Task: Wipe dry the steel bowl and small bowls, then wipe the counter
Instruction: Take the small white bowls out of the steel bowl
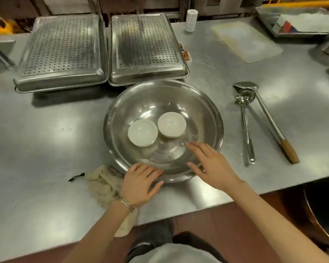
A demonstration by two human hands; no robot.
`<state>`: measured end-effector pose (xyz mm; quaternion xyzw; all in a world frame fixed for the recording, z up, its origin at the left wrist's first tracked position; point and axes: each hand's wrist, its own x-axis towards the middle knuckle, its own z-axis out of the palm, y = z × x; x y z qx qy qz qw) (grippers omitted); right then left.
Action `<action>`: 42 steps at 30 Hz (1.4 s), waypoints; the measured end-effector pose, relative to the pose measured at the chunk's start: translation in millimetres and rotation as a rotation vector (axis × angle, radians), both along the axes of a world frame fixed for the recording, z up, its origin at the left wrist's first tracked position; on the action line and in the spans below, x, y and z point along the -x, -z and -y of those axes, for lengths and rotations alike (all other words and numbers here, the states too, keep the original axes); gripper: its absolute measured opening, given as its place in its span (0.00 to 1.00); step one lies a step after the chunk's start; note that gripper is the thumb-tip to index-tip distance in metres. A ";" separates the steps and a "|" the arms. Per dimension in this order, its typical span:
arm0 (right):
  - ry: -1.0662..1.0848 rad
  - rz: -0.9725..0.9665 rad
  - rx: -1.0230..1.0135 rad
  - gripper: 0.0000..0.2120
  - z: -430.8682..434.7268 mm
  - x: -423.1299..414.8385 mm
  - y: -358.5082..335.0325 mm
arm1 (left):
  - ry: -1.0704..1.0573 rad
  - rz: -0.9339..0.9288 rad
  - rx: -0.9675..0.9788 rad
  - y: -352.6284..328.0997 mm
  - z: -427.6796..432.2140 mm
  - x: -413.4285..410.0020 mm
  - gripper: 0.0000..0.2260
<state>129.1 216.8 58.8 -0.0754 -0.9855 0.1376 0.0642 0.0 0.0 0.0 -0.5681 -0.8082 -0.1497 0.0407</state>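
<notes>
While both hands lie open at the near rim, nothing is gripped.
Left hand [141, 184] fingers spread flat against the rim of the steel bowl [207, 118]; right hand [211, 164] reaches inside, empty. Two small bowls [142, 132] [171, 124] sit within: probably light, slick, breakable, so lift by their edges. Cloth [103, 183] lies just beside the left wrist on the counter [46, 149].
</notes>
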 end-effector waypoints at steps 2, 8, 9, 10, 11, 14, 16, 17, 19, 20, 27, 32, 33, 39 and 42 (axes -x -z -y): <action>0.006 0.032 0.028 0.26 -12.3 21.2 5.2 | -0.023 -0.010 -0.066 1.5 -4.0 3.4 0.15; 0.091 0.273 0.138 0.31 -50.7 81.9 30.1 | -0.074 -0.007 -0.126 8.2 -6.1 5.0 0.17; 0.088 0.283 0.144 0.32 -56.9 91.1 37.3 | -0.077 -0.004 -0.125 8.8 -6.4 4.5 0.16; 0.087 0.303 0.165 0.32 -62.3 99.3 44.2 | -0.081 -0.001 -0.128 9.2 -6.5 3.5 0.16; 0.092 0.312 0.200 0.33 -67.0 106.6 51.0 | -0.082 0.001 -0.138 10.2 -6.3 3.4 0.16; 0.133 0.309 0.302 0.34 -75.8 122.2 65.3 | -0.092 0.013 -0.168 8.3 -6.1 2.1 0.15; 0.183 0.273 0.346 0.34 -78.6 132.1 70.2 | -0.109 0.013 -0.166 8.6 -7.5 2.6 0.14; 0.218 0.273 0.367 0.35 -79.6 136.9 72.3 | -0.117 0.020 -0.157 9.1 -7.8 1.9 0.13; 0.263 0.309 0.423 0.36 -81.0 146.5 76.1 | -0.129 0.034 -0.146 8.6 -8.3 0.7 0.13; 0.283 0.329 0.471 0.36 -81.6 150.2 77.4 | -0.132 0.038 -0.142 7.6 -8.6 0.6 0.13; 0.381 0.278 0.828 0.33 -84.3 149.4 74.9 | -0.139 0.085 -0.073 3.2 -8.4 -1.6 0.14; 0.349 0.144 0.846 0.31 -86.8 116.8 38.4 | -0.144 0.138 0.029 -5.4 -8.0 -3.0 0.17; 0.361 0.099 0.893 0.31 -88.9 105.9 28.8 | -0.140 0.138 0.056 -7.3 -9.7 -4.6 0.17; 0.459 -0.150 1.088 0.32 -114.8 20.4 -17.0 | -0.073 0.174 0.090 -12.9 -43.7 -31.1 0.22; 0.562 -0.224 1.065 0.31 -128.4 -27.4 -24.3 | -0.055 0.143 0.097 -10.9 -76.1 -50.7 0.24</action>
